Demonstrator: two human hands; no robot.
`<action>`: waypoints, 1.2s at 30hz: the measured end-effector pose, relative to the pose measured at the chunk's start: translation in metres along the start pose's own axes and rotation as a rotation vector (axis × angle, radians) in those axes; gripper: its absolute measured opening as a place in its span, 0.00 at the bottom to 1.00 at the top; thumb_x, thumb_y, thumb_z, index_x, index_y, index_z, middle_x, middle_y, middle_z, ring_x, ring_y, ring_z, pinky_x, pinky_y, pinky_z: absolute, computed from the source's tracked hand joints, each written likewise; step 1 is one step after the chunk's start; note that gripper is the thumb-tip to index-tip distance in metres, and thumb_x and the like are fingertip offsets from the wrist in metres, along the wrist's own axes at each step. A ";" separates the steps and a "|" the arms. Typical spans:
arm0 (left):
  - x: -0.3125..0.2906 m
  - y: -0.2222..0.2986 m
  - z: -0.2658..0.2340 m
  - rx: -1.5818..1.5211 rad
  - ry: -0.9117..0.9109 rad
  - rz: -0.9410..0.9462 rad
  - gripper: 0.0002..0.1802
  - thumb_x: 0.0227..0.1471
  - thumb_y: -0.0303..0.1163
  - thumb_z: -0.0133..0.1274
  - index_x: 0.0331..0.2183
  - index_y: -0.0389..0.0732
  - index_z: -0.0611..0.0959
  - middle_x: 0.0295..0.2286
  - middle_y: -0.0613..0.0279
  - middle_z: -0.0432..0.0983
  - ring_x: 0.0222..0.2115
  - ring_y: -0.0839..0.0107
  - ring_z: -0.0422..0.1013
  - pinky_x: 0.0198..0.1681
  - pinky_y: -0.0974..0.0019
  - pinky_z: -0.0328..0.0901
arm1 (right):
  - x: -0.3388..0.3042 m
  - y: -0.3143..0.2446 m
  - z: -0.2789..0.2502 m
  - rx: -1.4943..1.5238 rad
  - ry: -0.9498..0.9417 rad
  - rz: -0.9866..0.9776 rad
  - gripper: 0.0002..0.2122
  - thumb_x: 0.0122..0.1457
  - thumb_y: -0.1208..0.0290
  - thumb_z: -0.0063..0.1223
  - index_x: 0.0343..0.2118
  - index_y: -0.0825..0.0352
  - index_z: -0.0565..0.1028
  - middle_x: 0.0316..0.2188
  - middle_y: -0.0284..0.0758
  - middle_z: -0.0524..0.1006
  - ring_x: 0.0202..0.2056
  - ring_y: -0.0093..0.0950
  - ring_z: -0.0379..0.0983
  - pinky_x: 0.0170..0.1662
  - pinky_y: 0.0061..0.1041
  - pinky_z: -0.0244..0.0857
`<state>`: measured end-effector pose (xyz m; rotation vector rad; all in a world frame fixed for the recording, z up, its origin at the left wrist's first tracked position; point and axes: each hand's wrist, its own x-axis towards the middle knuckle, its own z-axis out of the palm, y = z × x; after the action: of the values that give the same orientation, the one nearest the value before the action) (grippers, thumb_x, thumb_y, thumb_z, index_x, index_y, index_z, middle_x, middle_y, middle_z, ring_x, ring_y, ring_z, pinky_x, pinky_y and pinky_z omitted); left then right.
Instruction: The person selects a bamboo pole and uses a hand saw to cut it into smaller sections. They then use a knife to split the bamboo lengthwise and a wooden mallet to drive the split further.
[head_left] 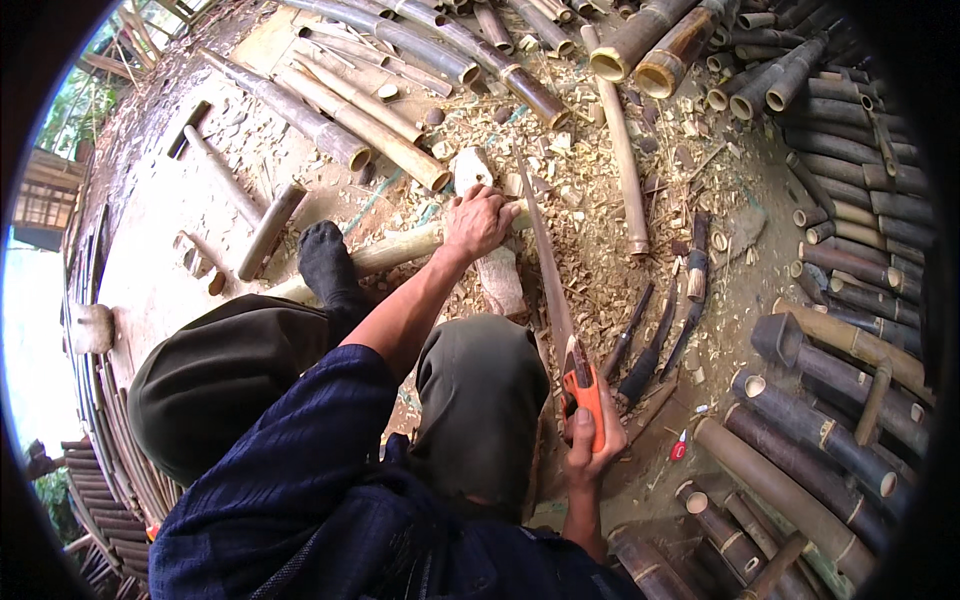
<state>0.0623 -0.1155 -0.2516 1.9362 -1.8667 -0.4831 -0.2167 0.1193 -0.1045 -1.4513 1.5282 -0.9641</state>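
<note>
My left hand (480, 222) grips a pale bamboo pole (395, 250) close to its right end. Under that end lies a whitish wooden block (499, 280). In my right hand (597, 445) is a handsaw (553, 290), held by its orange handle. The long blade points away from me and passes beside the pole's end, just right of my left hand; whether the teeth touch the bamboo I cannot tell. My foot in a dark sock (328, 262) is against the pole further left.
Wood chips (580, 200) litter the ground ahead. Bamboo lengths (300, 120) lie at the far side, and stacked dark pieces (840, 400) line the right. Large knives (655, 345) lie right of the saw. A mallet-like tool (268, 232) lies at left, a small red object (679, 446) near my right hand.
</note>
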 end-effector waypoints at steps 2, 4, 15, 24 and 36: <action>0.000 0.001 0.002 -0.006 -0.002 0.000 0.26 0.65 0.56 0.48 0.43 0.44 0.88 0.48 0.65 0.80 0.57 0.63 0.68 0.59 0.46 0.58 | -0.007 -0.001 0.000 0.014 -0.003 0.013 0.27 0.66 0.61 0.47 0.58 0.81 0.72 0.48 0.52 0.81 0.46 0.40 0.81 0.51 0.35 0.72; 0.000 0.000 0.001 -0.008 -0.017 -0.012 0.27 0.65 0.56 0.48 0.43 0.44 0.88 0.48 0.65 0.80 0.57 0.63 0.68 0.60 0.45 0.57 | -0.009 -0.008 0.001 0.004 -0.020 -0.005 0.26 0.66 0.60 0.48 0.57 0.81 0.73 0.47 0.51 0.81 0.46 0.40 0.81 0.50 0.36 0.72; 0.001 -0.002 0.006 -0.012 0.065 0.055 0.25 0.65 0.55 0.48 0.41 0.43 0.86 0.45 0.63 0.80 0.54 0.63 0.70 0.59 0.40 0.55 | 0.091 -0.012 0.066 -0.061 -0.039 -0.173 0.19 0.70 0.64 0.46 0.54 0.74 0.76 0.38 0.48 0.81 0.37 0.34 0.80 0.44 0.34 0.73; -0.001 0.005 0.003 -0.105 -0.124 0.106 0.34 0.42 0.40 0.70 0.51 0.40 0.80 0.52 0.57 0.73 0.61 0.60 0.64 0.67 0.35 0.50 | 0.112 -0.008 0.075 -0.064 -0.012 -0.240 0.17 0.70 0.68 0.47 0.54 0.75 0.75 0.35 0.45 0.80 0.30 0.32 0.77 0.35 0.33 0.71; -0.005 0.003 0.004 -0.070 -0.104 0.105 0.36 0.39 0.39 0.72 0.51 0.43 0.81 0.53 0.59 0.72 0.64 0.61 0.62 0.67 0.31 0.49 | 0.123 -0.009 0.086 -0.152 0.042 -0.219 0.16 0.70 0.68 0.47 0.53 0.74 0.76 0.41 0.53 0.82 0.35 0.43 0.82 0.39 0.37 0.74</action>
<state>0.0571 -0.1111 -0.2537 1.7883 -1.9769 -0.6187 -0.1364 -0.0038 -0.1357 -1.7443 1.5230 -1.0291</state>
